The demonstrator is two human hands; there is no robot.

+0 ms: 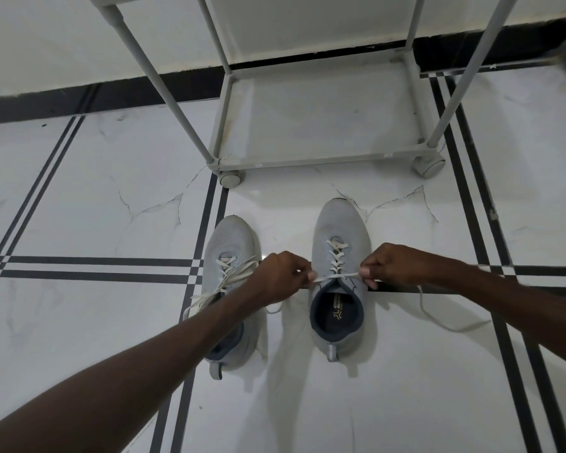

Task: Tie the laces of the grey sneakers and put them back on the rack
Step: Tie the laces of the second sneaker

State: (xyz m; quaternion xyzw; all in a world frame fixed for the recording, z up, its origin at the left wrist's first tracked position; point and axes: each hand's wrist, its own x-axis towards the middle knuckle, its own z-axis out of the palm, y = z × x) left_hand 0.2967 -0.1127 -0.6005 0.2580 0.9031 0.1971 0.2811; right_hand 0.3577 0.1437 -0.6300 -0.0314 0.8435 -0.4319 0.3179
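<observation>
2 grey cloth sneakers stood side by side on the white tiled floor [79,204], near the grey metal rack [324,158]. the left hand [280,276] and right hand [394,266] each pinched an end of the right sneaker's [340,237] white lace [335,276], pulled tight. the left sneaker's [229,243] lace lay loose.
</observation>
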